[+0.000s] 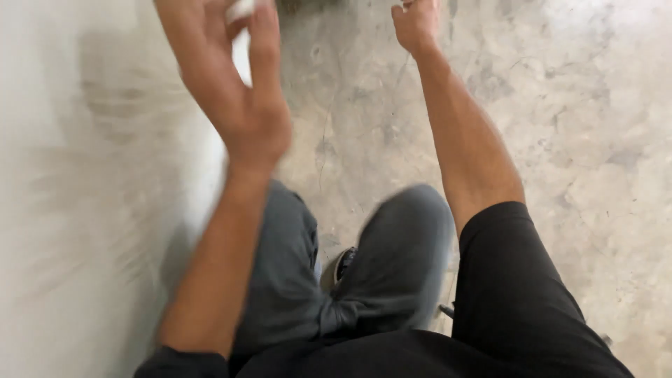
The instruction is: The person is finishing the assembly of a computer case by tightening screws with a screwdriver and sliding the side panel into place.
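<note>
Left hand (234, 77) raised at far left, fingers curled around a blurred white object (241, 28), right hand (414, 24) at the far edge, cut off, grip impossible to tell, grey trousers (350, 273) and dark shoe (343, 264) near, over mottled concrete floor (574, 140), pale blurred surface (70, 210) at left

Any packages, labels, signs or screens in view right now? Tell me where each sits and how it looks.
None that can be made out: no label, sign or screen shows.
White thing: at the top edge by the left hand, blurred and partly hidden; its kind cannot be told.
Right hand: at the top edge, cropped; what it holds cannot be told.
Floor: bare mottled grey concrete.
</note>
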